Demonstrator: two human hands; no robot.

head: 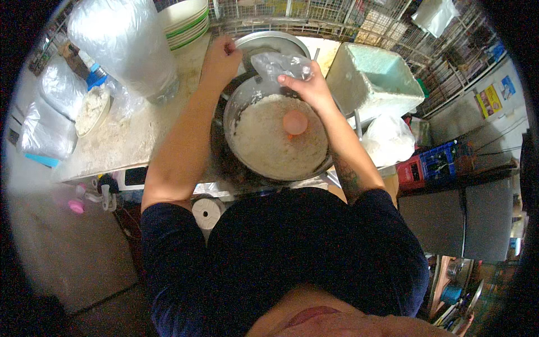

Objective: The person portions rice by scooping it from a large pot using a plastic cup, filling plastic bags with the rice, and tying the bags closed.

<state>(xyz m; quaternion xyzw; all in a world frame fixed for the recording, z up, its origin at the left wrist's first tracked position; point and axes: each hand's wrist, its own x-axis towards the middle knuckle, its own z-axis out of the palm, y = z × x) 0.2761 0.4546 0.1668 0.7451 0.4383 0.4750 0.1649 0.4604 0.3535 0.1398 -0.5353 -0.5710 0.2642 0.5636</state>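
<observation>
My right hand (312,86) grips a clear plastic bag (278,66) over the far rim of a large round pot, thumb pressed on the film. White rice (265,139) fills much of the pot (234,99). A pinkish-orange cup (294,122) rests on the rice, right of its middle. My left hand (222,59) is raised beyond the pot's far left side with its fingers curled in; I see nothing in it. Close by that hand is a round metal lid or basin (290,38), partly hidden by the bag.
Left, the worktop (126,145) bears a tall plastic-wrapped stack (122,42), plastic packs (50,126), a bowl of rice (93,107) and green-rimmed plates (185,21). Right are a worn foam box (353,80) and a white plastic bag (387,141). Wire mesh (269,12) stands behind.
</observation>
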